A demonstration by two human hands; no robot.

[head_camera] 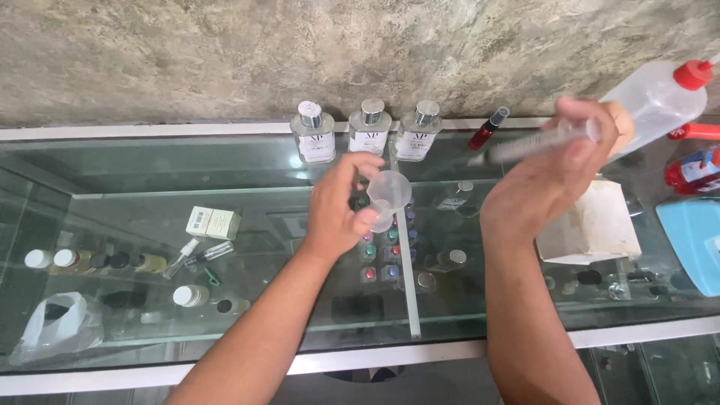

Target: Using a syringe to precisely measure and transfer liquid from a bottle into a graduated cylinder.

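My left hand [341, 206] grips a small clear plastic cup [390, 191] over the glass counter [150, 165], thumb and fingers around its side. My right hand [547, 176] holds a clear syringe [536, 142], blurred, with its tip pointing left toward the cup. Three clear square perfume bottles [367, 131] with silver caps stand in a row against the wall, just behind the cup.
A squeeze bottle with a red nozzle [660, 94] stands at the right, a white box [592, 225] below it, a blue tray [694, 240] at the far right. A small white carton [212, 222] and small spray vials [206, 253] lie at left. Many small bottles sit under the glass.
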